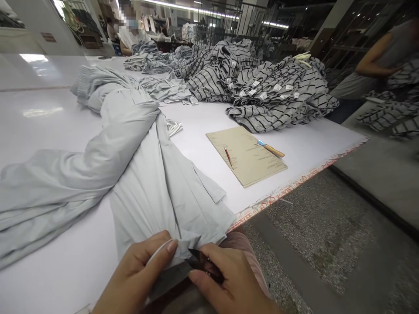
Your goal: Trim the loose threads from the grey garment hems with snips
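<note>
Pale grey-blue fabric garments [140, 174] lie across the white table, with one end drawn over the near edge. My left hand [144, 266] pinches the edge of this cloth between thumb and fingers. In my right hand [225, 274] is a pair of dark thread snips [209, 265], thumb on one side and fingers on the other. The blades stand apart, their tips beside the pinched cloth just right of my left thumb. Whether they touch a thread cannot be made out.
On the white table [262, 198] a cardboard sheet [242, 170] carries a pen [228, 158] and a tool with a wooden handle [275, 151]. Striped garments [271, 91] are heaped behind. One person [132, 37] is at the far side, another [376, 61] at right.
</note>
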Motion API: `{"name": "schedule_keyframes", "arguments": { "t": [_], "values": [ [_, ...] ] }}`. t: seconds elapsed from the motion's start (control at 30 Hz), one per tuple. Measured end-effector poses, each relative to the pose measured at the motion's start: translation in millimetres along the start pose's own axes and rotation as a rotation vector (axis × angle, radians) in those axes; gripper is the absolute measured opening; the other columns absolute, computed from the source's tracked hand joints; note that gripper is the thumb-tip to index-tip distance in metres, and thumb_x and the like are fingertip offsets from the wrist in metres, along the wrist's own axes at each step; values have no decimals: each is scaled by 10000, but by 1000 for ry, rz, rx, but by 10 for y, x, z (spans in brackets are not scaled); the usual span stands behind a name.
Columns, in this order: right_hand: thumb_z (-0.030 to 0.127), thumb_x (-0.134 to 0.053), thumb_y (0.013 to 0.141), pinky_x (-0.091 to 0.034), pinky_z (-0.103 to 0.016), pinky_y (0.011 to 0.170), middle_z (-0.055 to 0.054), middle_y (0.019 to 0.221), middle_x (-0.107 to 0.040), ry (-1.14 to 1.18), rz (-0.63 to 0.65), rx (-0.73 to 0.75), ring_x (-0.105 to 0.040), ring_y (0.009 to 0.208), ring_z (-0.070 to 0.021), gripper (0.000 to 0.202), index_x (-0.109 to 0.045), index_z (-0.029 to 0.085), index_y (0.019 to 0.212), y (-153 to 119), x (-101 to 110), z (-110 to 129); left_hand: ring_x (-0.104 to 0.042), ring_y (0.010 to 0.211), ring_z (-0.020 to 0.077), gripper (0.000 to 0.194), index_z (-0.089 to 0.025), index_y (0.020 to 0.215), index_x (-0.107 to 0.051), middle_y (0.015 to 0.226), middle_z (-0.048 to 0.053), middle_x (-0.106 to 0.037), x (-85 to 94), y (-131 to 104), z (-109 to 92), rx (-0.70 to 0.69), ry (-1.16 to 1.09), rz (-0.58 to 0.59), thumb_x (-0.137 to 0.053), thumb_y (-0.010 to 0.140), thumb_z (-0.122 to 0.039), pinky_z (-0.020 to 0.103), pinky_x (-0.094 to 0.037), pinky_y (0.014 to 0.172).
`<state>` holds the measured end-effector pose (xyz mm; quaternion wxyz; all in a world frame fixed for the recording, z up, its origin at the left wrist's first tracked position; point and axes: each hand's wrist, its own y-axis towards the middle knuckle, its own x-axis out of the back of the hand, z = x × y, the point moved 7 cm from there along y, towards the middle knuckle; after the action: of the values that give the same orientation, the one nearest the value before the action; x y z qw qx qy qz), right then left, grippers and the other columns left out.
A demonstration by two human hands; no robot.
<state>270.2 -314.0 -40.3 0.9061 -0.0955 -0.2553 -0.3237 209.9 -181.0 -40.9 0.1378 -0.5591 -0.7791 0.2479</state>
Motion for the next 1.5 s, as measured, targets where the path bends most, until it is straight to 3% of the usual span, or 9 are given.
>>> {"name": "schedule_keyframes", "arguments": {
  "t": [0.17,0.4,0.67,0.83,1.0,1.2,1.3,1.43,1.5],
  "values": [
    [409,-539,908,-277,-257,525,28,600,-586,-184,-77,116,-536,520,-143,256,-562,187,782,-15,36,99,-373,633,139,420,-206,577,-426,646,-40,-362,9,-4,3,-20,122,53,-620,792,-511,198,-415,553],
    [447,-454,954,-291,-260,546,24,593,-597,-249,-114,144,-535,507,-150,330,-536,196,757,-77,61,101,-346,576,136,451,-219,538,-394,584,-53,-329,-38,-39,32,33,-68,7,-679,705,-526,210,-400,497],
    [454,-242,1034,-255,-282,509,5,521,-584,-392,-214,294,-532,441,-140,536,-567,179,708,7,95,360,-338,578,123,511,-195,500,-362,625,-40,-329,-67,-44,-107,-96,183,16,-521,844,-538,194,-366,523],
    [402,-219,1050,-245,-283,499,11,523,-594,-375,-206,319,-540,436,-125,556,-536,184,648,-6,94,325,-302,576,127,479,-213,509,-349,600,-51,-306,-88,-48,-39,7,-69,-21,-682,697,-501,203,-350,489],
    [445,-242,1045,-252,-271,497,34,540,-590,-329,-245,302,-540,446,-111,538,-538,182,681,-44,121,268,-256,562,103,462,-201,534,-339,576,-65,-266,-140,-53,76,115,-228,14,-698,727,-418,166,-318,470],
    [422,-241,1048,-249,-285,502,30,515,-565,-368,-276,361,-504,435,-115,546,-507,188,632,-34,93,328,-321,563,118,452,-215,535,-348,566,-63,-314,-113,-27,44,104,-141,-5,-708,685,-444,188,-411,491],
    [420,-253,1041,-260,-272,506,31,524,-569,-318,-220,305,-498,445,-118,529,-500,194,631,-21,125,237,-407,564,133,406,-212,546,-461,585,-41,-389,6,-11,-32,-70,186,4,-603,782,-510,192,-434,507],
    [424,-451,976,-310,-227,533,39,595,-564,-248,-213,86,-514,526,-128,317,-564,198,785,-47,348,-66,-575,848,177,155,-348,876,-743,1023,-17,-580,344,-248,-383,-591,493,-345,-599,822,-333,217,-472,680],
    [394,-501,951,-325,-208,533,51,599,-510,-186,-256,-1,-484,533,-118,249,-561,198,811,-79,491,-203,-577,904,201,217,-346,805,-753,1038,-20,-604,343,-358,-496,-768,449,-357,-551,846,-278,270,-458,783]
  ]
}}
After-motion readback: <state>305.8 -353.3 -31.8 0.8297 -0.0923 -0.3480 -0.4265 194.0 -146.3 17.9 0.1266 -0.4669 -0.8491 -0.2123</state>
